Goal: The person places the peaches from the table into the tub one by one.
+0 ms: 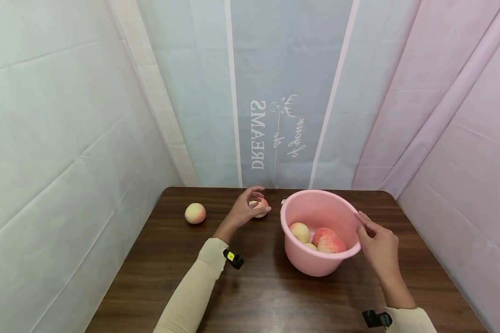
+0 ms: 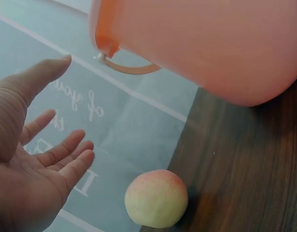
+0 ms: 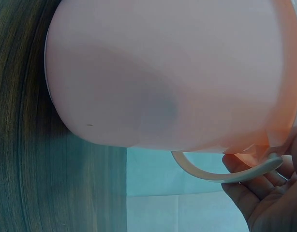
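Pinching with the right hand [image 1: 380, 247] the pink bucket [image 1: 316, 263] at its right edge, with four peaches [image 1: 331, 245] inside, and holding the left hand [image 1: 242, 210] with fingers spread near the far peach [image 2: 156, 199], between bucket and another peach [image 1: 195, 213] at left.

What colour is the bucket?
The bucket is pink, inside and out; the head view shows it best.
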A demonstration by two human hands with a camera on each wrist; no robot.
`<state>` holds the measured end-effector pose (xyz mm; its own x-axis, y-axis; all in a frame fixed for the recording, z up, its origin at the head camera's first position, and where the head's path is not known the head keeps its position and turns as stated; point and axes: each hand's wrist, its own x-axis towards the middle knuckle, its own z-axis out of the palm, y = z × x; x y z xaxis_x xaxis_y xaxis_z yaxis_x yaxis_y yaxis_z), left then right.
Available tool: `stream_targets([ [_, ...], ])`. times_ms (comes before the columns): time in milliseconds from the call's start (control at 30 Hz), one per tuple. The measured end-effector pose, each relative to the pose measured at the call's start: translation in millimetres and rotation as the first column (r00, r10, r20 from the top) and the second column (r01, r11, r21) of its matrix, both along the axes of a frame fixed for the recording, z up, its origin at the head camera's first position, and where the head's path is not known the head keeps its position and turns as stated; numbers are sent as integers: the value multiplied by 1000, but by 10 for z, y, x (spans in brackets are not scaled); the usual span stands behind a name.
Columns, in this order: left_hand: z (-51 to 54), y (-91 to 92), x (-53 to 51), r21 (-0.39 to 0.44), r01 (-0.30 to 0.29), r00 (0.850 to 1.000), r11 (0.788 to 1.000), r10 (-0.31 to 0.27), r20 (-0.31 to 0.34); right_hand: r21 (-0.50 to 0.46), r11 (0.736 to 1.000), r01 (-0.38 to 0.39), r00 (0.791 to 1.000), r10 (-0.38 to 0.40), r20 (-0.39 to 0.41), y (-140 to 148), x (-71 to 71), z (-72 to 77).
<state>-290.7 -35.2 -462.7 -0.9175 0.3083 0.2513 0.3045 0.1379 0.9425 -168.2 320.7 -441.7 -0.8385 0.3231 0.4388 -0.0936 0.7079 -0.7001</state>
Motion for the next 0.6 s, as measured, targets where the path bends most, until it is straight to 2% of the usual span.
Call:
stream_targets([
  [333, -186, -42, -77, 43, -5, 998, 999, 8, -58, -1, 1000, 7, 1000, -7, -12, -16, 36, -68],
  [600, -323, -78, -139, 73, 1, 997, 997, 5, -75, 0, 1000, -1, 1000, 1, -19, -49, 69, -101],
])
